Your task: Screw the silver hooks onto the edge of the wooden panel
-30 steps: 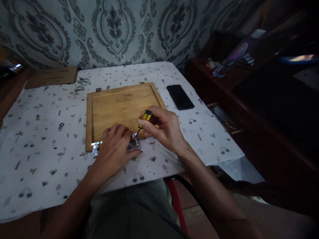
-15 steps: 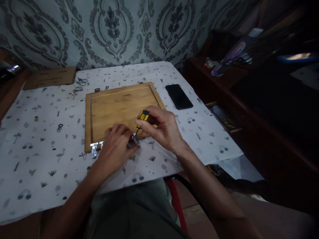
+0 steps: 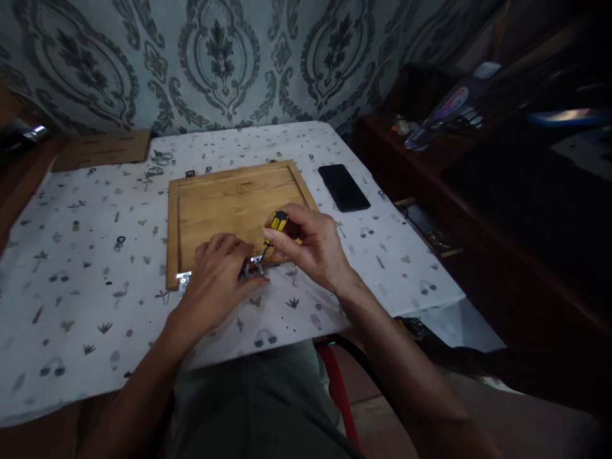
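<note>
A wooden panel (image 3: 234, 197) with a raised border lies on the patterned tablecloth. My right hand (image 3: 310, 245) is closed round a small yellow-and-black screwdriver (image 3: 278, 222), whose tip points down at a metal clip (image 3: 257, 261) on the panel's near edge. My left hand (image 3: 217, 271) rests over that same edge, thumb and fingers apart on either side of the clip; whether it grips the metal is hard to make out. Another metal clip (image 3: 183, 282) sits at the panel's near left corner, left of my left hand.
A black phone (image 3: 344, 187) lies right of the panel. Cardboard (image 3: 102, 150) is at the back left, with small metal pieces (image 3: 159, 159) beside it. A bottle (image 3: 452, 105) stands on the dark furniture at the right.
My left hand has shifted slightly left, and more of the metal clip shows between its thumb and fingers. The screwdriver stays at the clip. The view has moved a little.
</note>
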A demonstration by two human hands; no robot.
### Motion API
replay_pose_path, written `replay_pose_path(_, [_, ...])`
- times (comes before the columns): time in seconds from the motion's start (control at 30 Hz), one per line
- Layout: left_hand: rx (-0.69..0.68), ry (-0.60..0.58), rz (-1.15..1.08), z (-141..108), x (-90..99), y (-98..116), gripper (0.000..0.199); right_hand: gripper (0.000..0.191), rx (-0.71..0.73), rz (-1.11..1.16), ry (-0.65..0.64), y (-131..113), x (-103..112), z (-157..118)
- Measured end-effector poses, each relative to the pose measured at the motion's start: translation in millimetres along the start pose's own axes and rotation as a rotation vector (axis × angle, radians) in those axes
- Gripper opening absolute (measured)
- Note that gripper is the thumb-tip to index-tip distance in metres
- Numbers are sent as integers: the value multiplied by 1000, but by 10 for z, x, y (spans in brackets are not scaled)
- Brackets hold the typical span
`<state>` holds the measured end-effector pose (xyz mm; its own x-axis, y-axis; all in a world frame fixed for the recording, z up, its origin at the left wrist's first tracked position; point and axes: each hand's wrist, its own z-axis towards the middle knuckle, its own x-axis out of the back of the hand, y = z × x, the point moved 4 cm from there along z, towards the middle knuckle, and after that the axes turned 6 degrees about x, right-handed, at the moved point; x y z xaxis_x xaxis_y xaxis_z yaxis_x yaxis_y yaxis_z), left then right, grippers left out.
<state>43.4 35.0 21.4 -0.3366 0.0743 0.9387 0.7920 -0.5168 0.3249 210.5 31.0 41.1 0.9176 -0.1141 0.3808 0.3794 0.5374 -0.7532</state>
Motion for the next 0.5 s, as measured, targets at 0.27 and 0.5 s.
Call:
replay_pose_path(0.27, [111,234,-44,-299,605,-465,43,35,-17,53,-2,42,-19,-3])
replay_pose_path(0.5, [335,154,-28,-567,550,-856,42,33,-28,44,4,63,-26,-7])
